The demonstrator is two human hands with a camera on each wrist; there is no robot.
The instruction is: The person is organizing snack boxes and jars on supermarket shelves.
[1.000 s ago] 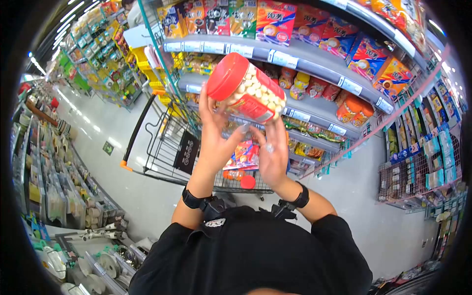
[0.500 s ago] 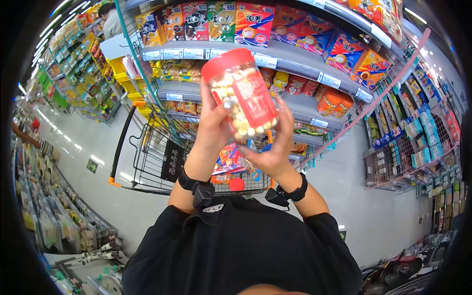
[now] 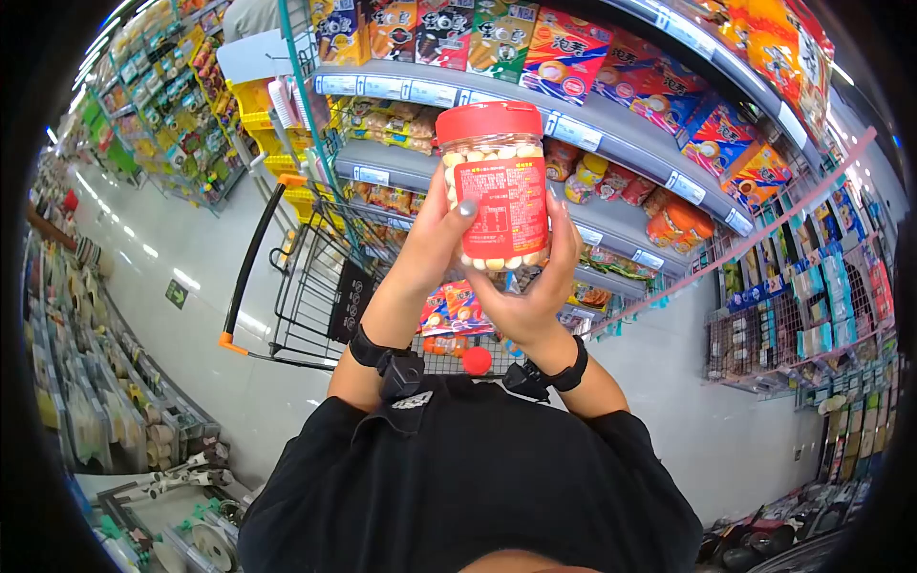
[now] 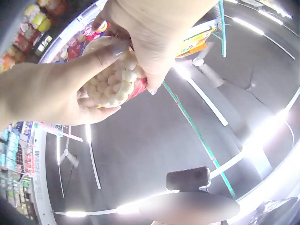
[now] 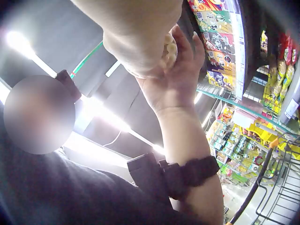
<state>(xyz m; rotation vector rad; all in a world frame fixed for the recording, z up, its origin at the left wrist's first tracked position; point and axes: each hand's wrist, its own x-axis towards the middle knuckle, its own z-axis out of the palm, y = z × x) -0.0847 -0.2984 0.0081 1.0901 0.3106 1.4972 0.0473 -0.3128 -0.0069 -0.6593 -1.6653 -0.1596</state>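
Observation:
A clear plastic jar [image 3: 501, 205] full of round cream-coloured pieces is held up in front of the chest. Its red screw lid [image 3: 489, 119] is on top, and a red label with small print and a table faces me. My left hand [image 3: 435, 239] grips the jar's left side, its thumb over the label edge. From the lower right my right hand [image 3: 537, 296] holds it, fingers along the side and thumb under the base. In the left wrist view, the jar's bottom [image 4: 110, 84] shows between both hands.
Below the hands, a wire shopping cart with a black handle [image 3: 250, 258] holds colourful snack packs [image 3: 457, 307] and a red-lidded item [image 3: 476, 360]. Ahead stand shelves [image 3: 420, 91] of boxed snacks and jars. A wire rack [image 3: 755, 334] stands across the aisle at right.
The jar has turned from tilted, with its contents showing, to upright with the printed back label facing me. The right hand has moved from beneath the jar to its right side.

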